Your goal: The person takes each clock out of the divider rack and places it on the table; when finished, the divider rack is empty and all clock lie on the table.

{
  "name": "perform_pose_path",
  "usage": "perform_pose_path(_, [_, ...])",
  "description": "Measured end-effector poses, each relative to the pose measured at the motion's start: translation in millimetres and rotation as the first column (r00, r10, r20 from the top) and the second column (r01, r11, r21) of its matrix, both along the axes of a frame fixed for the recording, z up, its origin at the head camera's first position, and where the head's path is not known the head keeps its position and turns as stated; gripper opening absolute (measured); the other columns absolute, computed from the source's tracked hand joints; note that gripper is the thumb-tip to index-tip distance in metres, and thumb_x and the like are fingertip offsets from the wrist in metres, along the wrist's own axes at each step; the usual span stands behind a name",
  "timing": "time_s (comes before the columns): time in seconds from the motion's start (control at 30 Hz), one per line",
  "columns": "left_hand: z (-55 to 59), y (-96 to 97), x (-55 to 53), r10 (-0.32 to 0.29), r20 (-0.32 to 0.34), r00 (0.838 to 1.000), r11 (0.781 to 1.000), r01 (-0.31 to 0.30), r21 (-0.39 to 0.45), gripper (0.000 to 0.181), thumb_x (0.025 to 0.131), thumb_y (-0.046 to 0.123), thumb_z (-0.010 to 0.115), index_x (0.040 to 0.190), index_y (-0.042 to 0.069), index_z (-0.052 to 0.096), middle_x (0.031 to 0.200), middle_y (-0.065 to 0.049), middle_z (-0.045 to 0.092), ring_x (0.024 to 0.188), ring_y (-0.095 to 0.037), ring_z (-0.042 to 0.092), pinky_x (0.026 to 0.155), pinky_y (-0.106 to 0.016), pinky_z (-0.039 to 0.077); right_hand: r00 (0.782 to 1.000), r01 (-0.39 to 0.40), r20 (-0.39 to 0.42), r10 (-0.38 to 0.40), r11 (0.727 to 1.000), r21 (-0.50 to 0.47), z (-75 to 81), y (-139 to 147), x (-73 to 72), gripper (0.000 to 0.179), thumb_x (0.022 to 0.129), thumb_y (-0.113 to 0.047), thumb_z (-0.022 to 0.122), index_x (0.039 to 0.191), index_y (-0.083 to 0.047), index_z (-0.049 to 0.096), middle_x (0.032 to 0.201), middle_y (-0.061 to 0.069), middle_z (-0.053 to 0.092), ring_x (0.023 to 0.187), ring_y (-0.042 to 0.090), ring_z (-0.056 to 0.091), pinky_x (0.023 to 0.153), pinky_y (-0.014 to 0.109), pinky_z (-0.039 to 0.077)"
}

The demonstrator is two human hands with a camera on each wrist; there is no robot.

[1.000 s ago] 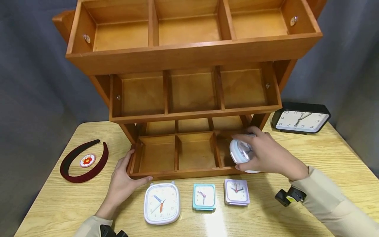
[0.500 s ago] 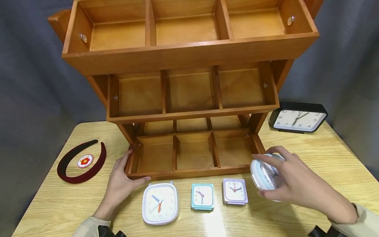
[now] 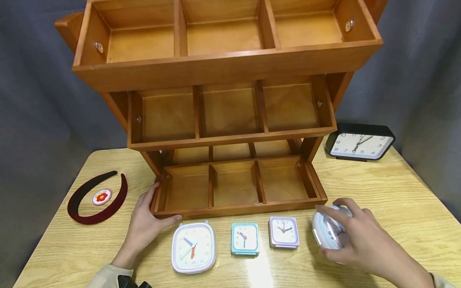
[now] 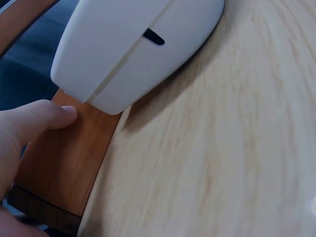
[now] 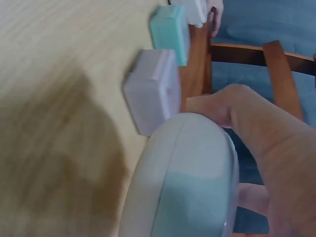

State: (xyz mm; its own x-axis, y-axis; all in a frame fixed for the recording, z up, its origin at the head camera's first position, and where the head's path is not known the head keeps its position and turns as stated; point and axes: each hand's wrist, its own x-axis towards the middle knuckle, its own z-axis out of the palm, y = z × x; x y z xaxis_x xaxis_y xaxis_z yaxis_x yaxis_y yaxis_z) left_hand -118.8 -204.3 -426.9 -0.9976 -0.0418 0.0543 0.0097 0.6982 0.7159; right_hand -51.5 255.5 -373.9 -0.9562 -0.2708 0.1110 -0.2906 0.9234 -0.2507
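Observation:
My right hand (image 3: 354,236) grips a small round white-and-pale-blue clock (image 3: 328,232) at the table's front right, just right of the lilac square clock (image 3: 284,232); the right wrist view shows the same round clock (image 5: 182,182) close up under my fingers. My left hand (image 3: 149,222) holds the front left corner of the wooden organiser's bottom tray (image 3: 237,208), thumb along its front rail (image 4: 64,163). A large white square clock (image 3: 193,247) and a teal square clock (image 3: 245,239) lie in a row in front of the tray.
The wooden three-tier organiser (image 3: 223,68) with empty compartments fills the middle of the light wooden table (image 3: 396,192). A black alarm clock (image 3: 360,143) stands at the back right. A dark red headband (image 3: 97,200) with a flower badge (image 3: 101,197) lies at the left.
My right hand has carried the round clock out of the bottom tray's right compartment, rightward and toward me, down to the table beside the lilac clock. The left hand has stayed on the tray corner.

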Motion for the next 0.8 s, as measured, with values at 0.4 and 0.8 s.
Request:
perform_pose_path(0.4, [-2.0,-0.5,2.1,-0.001,-0.012,1.000,1.000,0.001,0.016,0.112,0.063,0.036,0.091,0.152,0.014,0.026,0.147,-0.025,0.034,0.133,-0.044,0.038,0.106,-0.062,0.033,0.998,0.025,0.063,-0.026,0.999,0.023,-24.0,-11,-2.9,0.082,0.051,-0.053,0.088,0.123,-0.020,0.065,0.120,0.020,0.054,0.090,0.027,0.056,0.073,0.047,0.047])
perform_pose_path(0.8, [-1.6,-2.1,2.5,-0.001,-0.007,1.000,1.000,0.001,0.016,0.113,0.063,0.038,0.090,0.153,0.016,0.025,0.146,-0.024,0.035,0.131,-0.044,0.040,0.105,-0.062,0.034,0.995,0.043,0.089,-0.043,0.999,0.004,-32.3,-11,-1.3,0.085,0.052,-0.051,0.088,0.127,-0.021,0.062,0.123,0.020,0.051,0.093,0.033,0.054,0.074,0.050,0.046])
